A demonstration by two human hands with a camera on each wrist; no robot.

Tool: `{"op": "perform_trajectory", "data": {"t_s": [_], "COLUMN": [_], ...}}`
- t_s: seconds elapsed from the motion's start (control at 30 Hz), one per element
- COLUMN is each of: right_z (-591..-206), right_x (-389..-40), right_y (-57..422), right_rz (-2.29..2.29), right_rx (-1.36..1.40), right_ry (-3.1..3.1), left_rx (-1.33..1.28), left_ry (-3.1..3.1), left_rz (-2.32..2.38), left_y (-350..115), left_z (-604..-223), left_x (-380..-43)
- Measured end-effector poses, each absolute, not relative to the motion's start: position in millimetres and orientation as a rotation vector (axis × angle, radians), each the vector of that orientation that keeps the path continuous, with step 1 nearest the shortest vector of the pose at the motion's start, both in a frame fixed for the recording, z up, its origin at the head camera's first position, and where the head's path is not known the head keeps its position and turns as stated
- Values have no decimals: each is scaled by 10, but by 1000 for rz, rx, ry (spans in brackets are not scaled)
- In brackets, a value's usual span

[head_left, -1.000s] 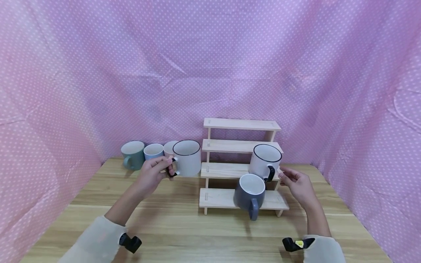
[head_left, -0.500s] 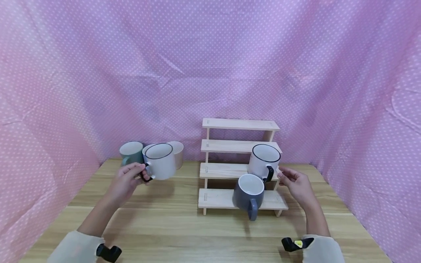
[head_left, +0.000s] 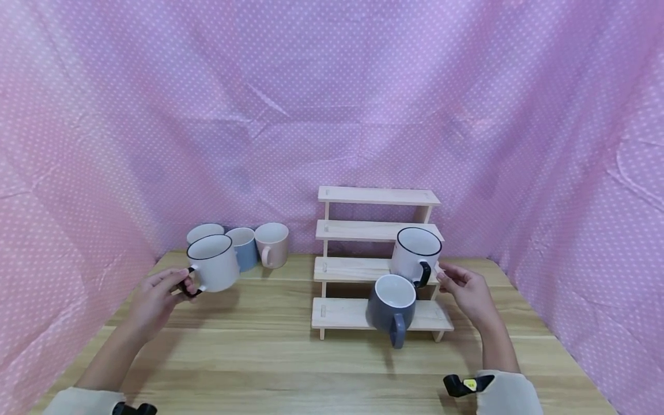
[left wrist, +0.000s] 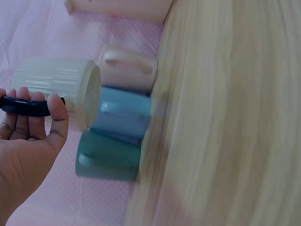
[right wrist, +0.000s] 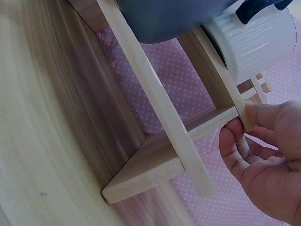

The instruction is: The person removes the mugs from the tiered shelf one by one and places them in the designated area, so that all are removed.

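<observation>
You have the black-rimmed white mug (head_left: 215,271) up in the air, well to the left of the wooden step stand (head_left: 353,269). Your left hand (head_left: 158,302) grips it by the black handle (left wrist: 30,108), fingers curled round the loop. That is a small spot to hold a whole mug by, so squeeze snugly and hold the bottom flat, or the cup may tip. Your right hand (head_left: 467,288) pinches the end of the stand's second step from the bottom. A gentle pinch seems best, since the stand looks light and a tug could shake the cups on it. On that same step, near the stand's right end, sits the other black-rimmed mug (head_left: 412,256), and the dark gray mug (head_left: 384,311) is on the stand's bottom step, its handle poking out past the front edge. Left of the stand, three mugs make a row: the pale pink mug (head_left: 275,245) nearest the stand, then the blue mug (head_left: 248,255), then the green mug (left wrist: 110,157) farthest off. Give that row some room, because your mug looks close to it and a knock could chip something. The wooden table (head_left: 285,360) lies under the stand, and the spotted pink cloth (head_left: 311,127) hangs behind it.
</observation>
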State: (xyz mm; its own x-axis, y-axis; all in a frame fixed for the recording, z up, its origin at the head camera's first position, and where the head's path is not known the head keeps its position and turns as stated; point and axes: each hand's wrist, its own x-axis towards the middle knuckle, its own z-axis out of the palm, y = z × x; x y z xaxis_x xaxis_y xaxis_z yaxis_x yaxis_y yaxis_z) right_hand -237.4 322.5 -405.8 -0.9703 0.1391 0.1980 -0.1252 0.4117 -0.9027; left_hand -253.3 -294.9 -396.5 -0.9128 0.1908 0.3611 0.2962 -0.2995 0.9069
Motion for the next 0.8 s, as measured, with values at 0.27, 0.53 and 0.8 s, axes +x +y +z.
{"op": "perform_trajectory", "data": {"t_s": [0.27, 0.53, 0.8], "right_z": [-4051, -4062, -4091], "right_x": [-2362, -2373, -2390], "right_y": [3217, 3229, 3237], "right_rz": [1574, 1570, 1589], "right_rx": [-14, -1, 8], "right_ry": [-2428, -2432, -2410], "left_rx": [-606, -547, -487], "left_ry": [-1819, -1861, -1898], "left_rz": [-2405, -2413, -2411], "left_y": [-3207, -3446, -3624], "left_z": [-4039, -4133, -4239], "left_x": [-2475, -2445, -2435]}}
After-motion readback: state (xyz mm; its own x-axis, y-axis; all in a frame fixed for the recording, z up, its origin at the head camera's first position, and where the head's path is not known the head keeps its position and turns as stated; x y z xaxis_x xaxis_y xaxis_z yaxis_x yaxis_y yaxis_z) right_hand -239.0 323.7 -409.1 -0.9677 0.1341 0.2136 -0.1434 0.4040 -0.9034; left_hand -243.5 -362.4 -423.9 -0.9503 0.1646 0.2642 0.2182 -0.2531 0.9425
